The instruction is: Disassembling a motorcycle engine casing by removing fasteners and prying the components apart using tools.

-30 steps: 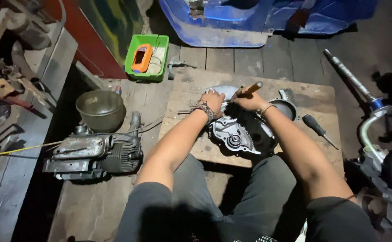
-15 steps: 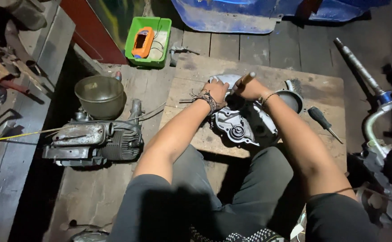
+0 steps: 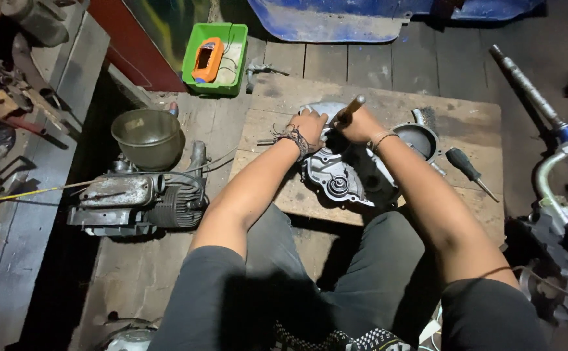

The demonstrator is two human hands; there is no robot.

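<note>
Engine cover, grey cast metal, lies flat on the wooden board surface, straight ahead of the person and between the two forearms. Its long axis runs from near-right to far-left; the far end sits under both hands.

Left hand: fingers closed down on the far upper edge of the cover, pinning it. Right hand: clamped around a wooden-handled tool, handle end pointing up and away, working end hidden behind the hand, so contact with the cover cannot be confirmed. The hands are close together, nearly touching, the left marginally nearer the casting's far tip.

Just right of the cover: round metal housing, then a black-handled screwdriver. Well left, off the board: small engine and metal bowl.
</note>
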